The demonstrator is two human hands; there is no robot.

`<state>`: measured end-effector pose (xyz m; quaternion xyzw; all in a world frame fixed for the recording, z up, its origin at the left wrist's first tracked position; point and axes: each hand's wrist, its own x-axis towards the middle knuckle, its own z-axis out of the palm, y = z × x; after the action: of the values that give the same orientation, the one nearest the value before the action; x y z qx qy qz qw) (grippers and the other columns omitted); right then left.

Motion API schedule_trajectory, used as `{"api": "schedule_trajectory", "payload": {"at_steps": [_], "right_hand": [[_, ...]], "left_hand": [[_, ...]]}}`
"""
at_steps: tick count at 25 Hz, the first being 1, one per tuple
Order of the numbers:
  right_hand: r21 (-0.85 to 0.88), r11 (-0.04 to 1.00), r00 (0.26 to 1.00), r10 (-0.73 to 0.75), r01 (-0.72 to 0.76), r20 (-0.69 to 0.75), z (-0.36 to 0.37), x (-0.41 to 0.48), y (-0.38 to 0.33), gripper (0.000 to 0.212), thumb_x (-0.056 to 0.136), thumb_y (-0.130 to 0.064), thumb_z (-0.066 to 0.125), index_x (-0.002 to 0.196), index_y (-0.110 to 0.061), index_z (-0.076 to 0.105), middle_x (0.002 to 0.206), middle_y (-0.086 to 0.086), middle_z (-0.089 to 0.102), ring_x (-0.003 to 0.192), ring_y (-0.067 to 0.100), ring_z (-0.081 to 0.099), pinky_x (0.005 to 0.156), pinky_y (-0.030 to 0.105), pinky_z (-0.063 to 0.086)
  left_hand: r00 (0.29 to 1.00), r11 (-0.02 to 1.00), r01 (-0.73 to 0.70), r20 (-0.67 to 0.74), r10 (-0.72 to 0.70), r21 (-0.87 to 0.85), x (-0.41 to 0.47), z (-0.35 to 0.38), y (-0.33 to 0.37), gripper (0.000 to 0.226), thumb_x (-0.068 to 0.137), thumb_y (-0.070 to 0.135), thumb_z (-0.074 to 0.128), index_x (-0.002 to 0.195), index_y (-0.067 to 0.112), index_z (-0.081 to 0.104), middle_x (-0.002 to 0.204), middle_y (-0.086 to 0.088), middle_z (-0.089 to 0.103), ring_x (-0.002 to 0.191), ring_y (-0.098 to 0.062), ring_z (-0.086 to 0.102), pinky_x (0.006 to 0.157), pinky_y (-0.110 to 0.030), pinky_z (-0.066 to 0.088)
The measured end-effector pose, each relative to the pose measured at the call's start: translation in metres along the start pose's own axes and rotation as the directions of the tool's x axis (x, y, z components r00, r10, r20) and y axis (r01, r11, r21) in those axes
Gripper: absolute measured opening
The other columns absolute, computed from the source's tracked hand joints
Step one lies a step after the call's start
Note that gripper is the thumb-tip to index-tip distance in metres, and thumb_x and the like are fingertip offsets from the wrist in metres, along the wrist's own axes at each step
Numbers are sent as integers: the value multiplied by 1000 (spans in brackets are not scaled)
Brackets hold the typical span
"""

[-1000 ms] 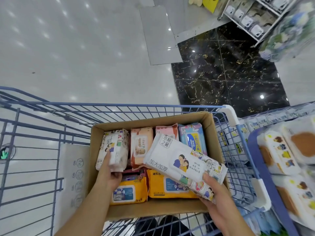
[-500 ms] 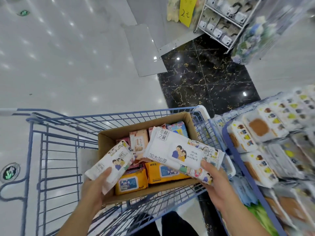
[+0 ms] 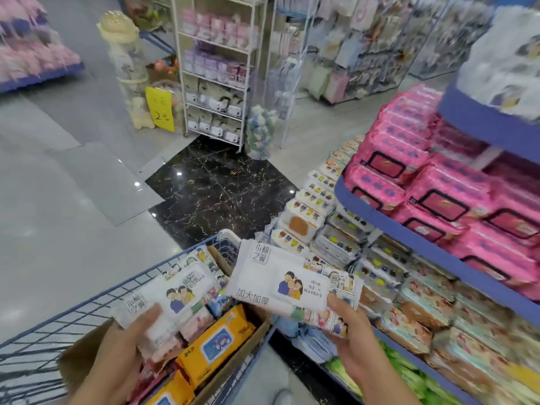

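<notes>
The left hand (image 3: 122, 355) is gripping a white wipes pack (image 3: 175, 296), thumb curled over its near end, above the left side of the cardboard box (image 3: 233, 368) in the blue cart (image 3: 87, 305). The right hand (image 3: 350, 346) is clasping a larger white pack (image 3: 280, 282) from below, over the cart's right edge, just beside the blue shelf (image 3: 409, 238).
</notes>
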<state>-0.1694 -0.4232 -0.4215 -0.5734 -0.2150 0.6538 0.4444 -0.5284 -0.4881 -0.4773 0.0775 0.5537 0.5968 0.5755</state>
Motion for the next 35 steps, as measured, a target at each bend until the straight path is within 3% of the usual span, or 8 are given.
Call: {"api": "schedule_trajectory", "payload": {"at_steps": [6,10,15,21,24,28,32,35], "right_hand": [[109,987,986,-100,115,-133,-55,-19,-56,84,64,-36,91,139,-19,56,136,-1,66,115,26,66,71,39,56],[127,957,961,-244,260,-133,-100,-27,-122,48,77,-23,73,125,-20,67,119,6,75,103,27,73,76,43,54],[139,886,886,-410,443,-214,-165,-30,-209,57,62,-29,86,117,-22,74,121,6,74,115,31,66,102,57,45],[215,738,764,-577,639,-289,-223,-45,-273,24,73,-23,66,90,-27,82,102,5,80,79,19,77,67,34,63],[190,697,711,-610,692,-349,-244,-52,-295,34,76,-19,62,106,-21,78,106,11,78,77,22,77,54,30,61],[111,625,597,-657,773,-459,-278,-70,-332,37,75,-17,63,111,-16,72,103,7,79,79,19,77,60,32,62],[54,541,483,-698,840,-529,-331,-86,-388,20,91,-9,58,101,-17,73,91,0,80,71,13,76,53,24,59],[-10,521,438,-728,854,-527,-373,-88,-442,30,97,-13,56,84,-24,80,84,-5,79,67,10,74,53,24,57]], "left_hand": [[955,994,-80,292,53,81,3,125,18,21,95,12,62,114,8,70,109,-10,80,89,-21,79,66,-29,65],[889,976,-173,447,98,130,0,223,35,69,59,40,92,117,11,70,113,-9,79,93,-22,79,84,-40,61],[790,963,-258,591,166,75,-7,359,51,24,90,14,61,108,1,68,110,-8,79,84,-16,79,64,-30,64],[658,952,-307,724,207,7,-13,468,46,69,57,40,87,120,17,73,121,-5,77,104,-23,75,77,-36,64],[596,944,-329,777,202,7,-10,520,54,32,74,30,73,104,23,82,114,-5,79,95,-20,78,70,-35,65],[471,919,-395,860,198,5,-2,599,89,22,73,32,74,92,32,84,107,-2,81,89,-19,79,72,-39,65],[429,830,-555,871,237,47,0,680,118,81,35,60,94,99,15,74,91,2,82,72,-11,78,60,-28,64],[375,816,-576,901,219,41,-1,733,131,77,36,59,98,97,15,79,103,-6,81,85,-22,79,73,-43,65]]}}
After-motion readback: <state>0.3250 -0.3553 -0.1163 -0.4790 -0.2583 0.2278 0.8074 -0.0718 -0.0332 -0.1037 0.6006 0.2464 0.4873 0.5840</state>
